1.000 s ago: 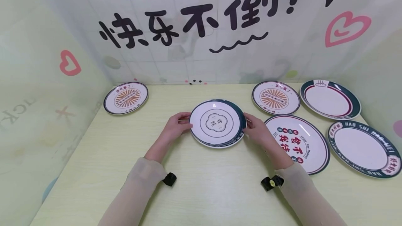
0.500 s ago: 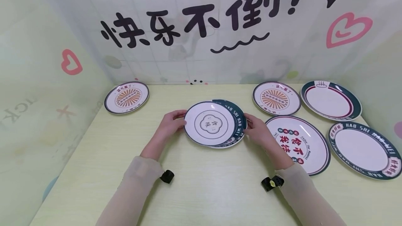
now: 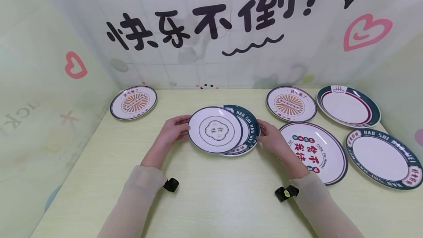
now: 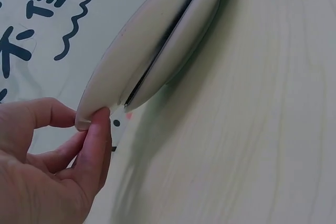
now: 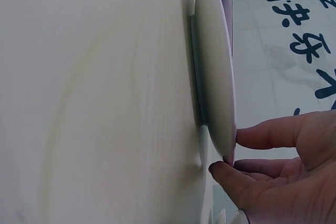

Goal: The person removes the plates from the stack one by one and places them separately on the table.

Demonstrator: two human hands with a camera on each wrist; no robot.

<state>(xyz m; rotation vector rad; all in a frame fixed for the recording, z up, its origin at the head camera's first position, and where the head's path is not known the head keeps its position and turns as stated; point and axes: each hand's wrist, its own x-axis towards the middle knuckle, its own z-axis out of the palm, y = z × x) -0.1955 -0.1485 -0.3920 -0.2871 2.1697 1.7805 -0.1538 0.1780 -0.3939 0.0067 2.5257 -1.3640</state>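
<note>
A white plate with a flower-shaped emblem (image 3: 215, 130) lies tilted over a green-rimmed lettered plate (image 3: 252, 129), covering its left part. My left hand (image 3: 172, 129) pinches the upper plate's left edge between thumb and fingers. In the left wrist view a narrow gap separates that upper plate (image 4: 131, 40) from the lower one (image 4: 184, 51) near the left hand (image 4: 58, 161). On the opposite side, my right hand (image 3: 271, 135) pinches the green-rimmed plate's right edge. The right wrist view shows thumb and fingers of the right hand (image 5: 278, 166) on that plate's rim (image 5: 218, 72).
At the back left lies a small sunburst plate (image 3: 133, 103); its match (image 3: 290, 104) sits back right. Beside that are a green-banded plate (image 3: 347, 105), a red-lettered plate (image 3: 325, 161) and a green-rimmed oval plate (image 3: 383, 159). Printed cloth walls (image 3: 198, 72) border the pale table (image 3: 211, 201).
My left hand has drawn the flower-emblem plate leftward, uncovering more of the green lettered rim beneath it. My right hand has stayed in place on the green-rimmed plate.
</note>
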